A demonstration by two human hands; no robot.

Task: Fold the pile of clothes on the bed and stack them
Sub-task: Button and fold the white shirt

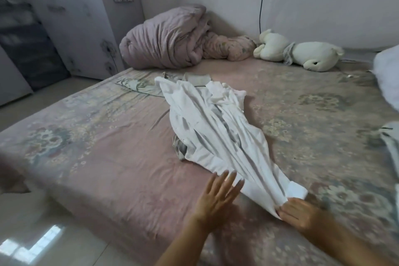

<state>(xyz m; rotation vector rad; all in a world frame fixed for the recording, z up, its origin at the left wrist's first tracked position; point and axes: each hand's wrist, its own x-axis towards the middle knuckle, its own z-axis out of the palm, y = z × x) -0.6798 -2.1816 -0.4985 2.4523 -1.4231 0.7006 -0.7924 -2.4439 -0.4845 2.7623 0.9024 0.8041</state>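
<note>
- The right hand (299,214) pinches the near end of the white garment (212,127), fingers curled round the cloth beside its cuff.
- The left hand (218,195) lies flat, fingers straight and spread, at the garment's near left edge, holding nothing.
- The garment stretches away from the hands across the bed (97,157), bunched lengthwise over a grey piece.
- It looks thin, limp and light; it should be taken at hems and corners and smoothed flat.
- Beyond the garment lie a rolled quilt (166,39) and a plush toy (300,49).
</note>
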